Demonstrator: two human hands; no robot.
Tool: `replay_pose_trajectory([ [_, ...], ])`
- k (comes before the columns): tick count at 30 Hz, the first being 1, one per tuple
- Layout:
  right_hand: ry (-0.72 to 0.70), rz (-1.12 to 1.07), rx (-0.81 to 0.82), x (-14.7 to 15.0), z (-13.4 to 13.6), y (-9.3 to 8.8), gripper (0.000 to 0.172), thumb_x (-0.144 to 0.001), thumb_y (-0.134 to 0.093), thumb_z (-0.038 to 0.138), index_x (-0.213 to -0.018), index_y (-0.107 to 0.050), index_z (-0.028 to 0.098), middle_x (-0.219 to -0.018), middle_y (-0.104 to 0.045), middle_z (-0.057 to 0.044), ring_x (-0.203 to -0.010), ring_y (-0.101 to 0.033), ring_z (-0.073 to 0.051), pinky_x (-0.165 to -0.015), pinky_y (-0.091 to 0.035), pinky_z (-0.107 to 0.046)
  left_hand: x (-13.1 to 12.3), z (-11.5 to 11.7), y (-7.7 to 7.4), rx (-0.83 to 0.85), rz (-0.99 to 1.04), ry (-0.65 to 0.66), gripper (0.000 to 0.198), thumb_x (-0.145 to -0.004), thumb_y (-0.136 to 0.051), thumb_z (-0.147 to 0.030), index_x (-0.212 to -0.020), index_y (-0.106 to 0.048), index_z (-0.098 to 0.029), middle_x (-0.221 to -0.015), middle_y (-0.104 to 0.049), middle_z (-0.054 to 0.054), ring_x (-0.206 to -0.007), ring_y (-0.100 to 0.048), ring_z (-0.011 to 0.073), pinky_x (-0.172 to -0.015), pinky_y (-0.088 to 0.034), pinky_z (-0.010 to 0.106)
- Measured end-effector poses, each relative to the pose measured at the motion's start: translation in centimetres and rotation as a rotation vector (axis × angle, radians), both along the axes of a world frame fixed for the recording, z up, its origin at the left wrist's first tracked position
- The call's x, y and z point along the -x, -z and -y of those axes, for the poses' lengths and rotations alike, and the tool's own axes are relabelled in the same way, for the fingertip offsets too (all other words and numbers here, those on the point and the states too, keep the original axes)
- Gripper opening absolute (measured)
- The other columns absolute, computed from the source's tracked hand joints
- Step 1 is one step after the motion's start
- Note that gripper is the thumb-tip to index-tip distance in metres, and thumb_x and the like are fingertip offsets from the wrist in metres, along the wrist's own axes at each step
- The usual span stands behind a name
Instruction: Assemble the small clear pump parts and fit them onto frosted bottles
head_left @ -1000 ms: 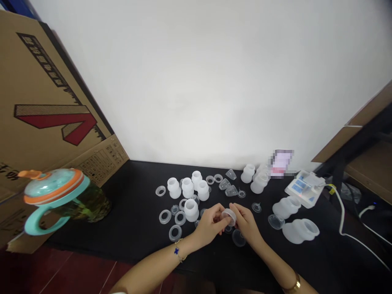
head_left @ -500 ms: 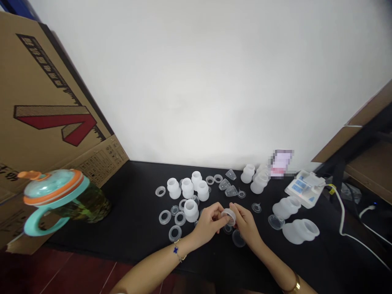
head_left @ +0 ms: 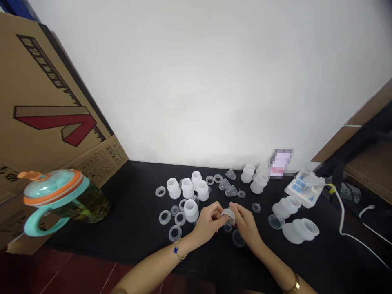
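My left hand (head_left: 208, 222) and my right hand (head_left: 246, 223) meet over the black table (head_left: 134, 220), and their fingertips pinch one small translucent plastic cup-like part (head_left: 228, 215) between them. Just below the hands lie a clear disc (head_left: 238, 238) and another small clear piece (head_left: 227, 228). To the left of my left hand stand several white silicone caps (head_left: 191, 209) among flat translucent rings (head_left: 175, 233).
A teal and orange lidded jug (head_left: 58, 200) stands at the left before a big cardboard box (head_left: 39, 110). Larger white silicone pieces (head_left: 301, 230) and a white device (head_left: 304, 188) with a cable (head_left: 343, 220) lie at the right. The wall is close behind.
Both hands have shifted slightly up and away with the small part still pinched between them. Nothing else moved.
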State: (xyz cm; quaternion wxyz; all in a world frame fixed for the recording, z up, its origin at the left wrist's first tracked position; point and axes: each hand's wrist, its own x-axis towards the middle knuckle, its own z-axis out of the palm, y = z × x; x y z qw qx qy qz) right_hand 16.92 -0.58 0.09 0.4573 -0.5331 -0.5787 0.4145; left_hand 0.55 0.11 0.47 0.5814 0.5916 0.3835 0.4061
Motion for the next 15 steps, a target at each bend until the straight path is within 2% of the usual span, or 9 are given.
replay_pose_trajectory([
  [11, -0.006, -0.003, 0.007, 0.00, 0.02, 0.08, 0.056, -0.094, -0.049, 0.067, -0.060, -0.048, 0.022, -0.052, -0.044, 0.004, -0.050, -0.041, -0.014, -0.048, -0.031, -0.027, 0.00, 0.08, -0.02, -0.033, -0.047, -0.019, 0.030, -0.088, -0.067, -0.041, -0.075, -0.048, -0.021, -0.051, -0.044, -0.009, -0.043, -0.039, 0.0094, -0.045, -0.028, 0.022],
  [15, -0.012, -0.011, 0.000, 0.03, 0.04, -0.03, 0.056, -0.094, -0.050, 0.066, -0.059, -0.046, 0.022, -0.053, -0.042, 0.004, -0.050, -0.039, -0.014, -0.048, -0.030, -0.027, 0.02, 0.30, -0.29, -0.091, -0.086, -0.028, 0.028, -0.088, -0.066, -0.035, -0.073, -0.047, -0.021, -0.052, -0.042, -0.009, -0.048, -0.036, 0.0094, -0.050, -0.026, 0.023],
])
